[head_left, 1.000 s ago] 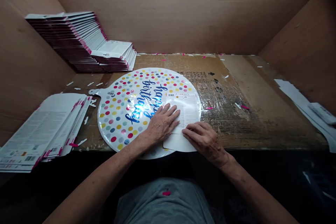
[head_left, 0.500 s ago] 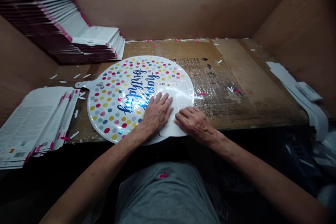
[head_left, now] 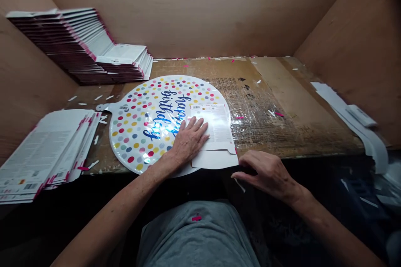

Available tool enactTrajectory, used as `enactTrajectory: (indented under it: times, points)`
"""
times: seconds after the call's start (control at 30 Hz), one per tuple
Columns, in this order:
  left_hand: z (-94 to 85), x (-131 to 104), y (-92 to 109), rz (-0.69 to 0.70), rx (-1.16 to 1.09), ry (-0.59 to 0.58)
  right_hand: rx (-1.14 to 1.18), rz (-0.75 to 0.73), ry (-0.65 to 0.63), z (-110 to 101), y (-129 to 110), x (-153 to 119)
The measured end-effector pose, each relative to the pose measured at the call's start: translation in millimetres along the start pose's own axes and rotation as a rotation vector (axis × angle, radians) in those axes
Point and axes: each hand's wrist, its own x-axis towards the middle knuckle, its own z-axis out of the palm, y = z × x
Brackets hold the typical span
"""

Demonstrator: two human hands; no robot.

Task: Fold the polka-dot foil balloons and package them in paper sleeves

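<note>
A flat foil balloon (head_left: 134,133) with coloured dots and blue "happy birthday" lettering lies on the cardboard-covered worktop, its tail to the left. On its right part rests a white printed card sleeve (head_left: 216,127) with a barcode; the flap (head_left: 214,159) lies flat at the near edge. My left hand (head_left: 189,139) is spread over the sleeve's left side, pressing on it. Just off the sleeve's near right corner is my right hand (head_left: 266,173), thumb apart from curled fingers. A thin white paper strip (head_left: 239,185) hangs in the air by that thumb, apparently loose.
A tall stack of folded card sleeves (head_left: 84,50) stands at the back left. More printed sleeves (head_left: 46,150) lie fanned at the front left. White strips (head_left: 341,112) and a small white box (head_left: 360,115) are at the right. Pink and white scraps dot the worktop (head_left: 282,91).
My right hand has moved right and down off the sleeve, its thumb now apart from the fingers. The sleeve's flap edge now shows, and a white strip has appeared by the thumb. The left hand stays put.
</note>
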Motion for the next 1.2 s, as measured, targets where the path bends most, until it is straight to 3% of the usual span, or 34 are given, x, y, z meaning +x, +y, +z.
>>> enactTrajectory:
  times: [0.07,0.17,0.33,0.43,0.57,0.63,0.7,0.8,0.97,1.07,1.2]
  points:
    - [-0.9,-3.5,-0.6,-0.021,-0.079,0.057,-0.067,-0.023,0.151,13.1,-3.9,-1.4]
    - [-6.6,-20.2,-0.5,-0.023,-0.276,0.155,-0.128,-0.131,0.201,35.4,-10.5,10.0]
    - [-19.8,-55.3,-0.8,0.061,-0.563,0.025,-0.073,-0.151,0.212,44.1,-11.1,23.7]
    - [-18.9,-56.3,1.0,-0.008,-0.538,0.018,0.015,0.027,0.203,41.8,-9.4,34.8]
    - [-5.8,-40.2,9.6,-0.240,-0.394,0.184,0.119,0.378,0.199,46.7,-6.7,53.5]
    - [-0.5,-34.4,13.4,-0.359,-0.366,0.274,0.134,0.444,0.217,50.1,-5.2,57.8]
    - [1.3,-33.1,14.2,-0.400,-0.370,0.287,0.137,0.441,0.235,51.3,-3.9,57.7]
    - [0.3,-37.4,10.2,-0.331,-0.377,0.242,0.192,0.380,0.245,49.2,-3.5,54.2]
    - [3.2,-45.6,3.8,-0.106,-0.319,0.171,0.087,0.095,0.198,46.7,-7.4,51.4]
    - [2.4,-44.1,3.9,-0.022,-0.265,0.178,0.018,0.098,0.149,45.7,-6.7,52.0]
    - [-4.2,-33.0,2.5,0.047,-0.261,0.144,0.106,0.154,0.023,42.8,2.0,54.8]
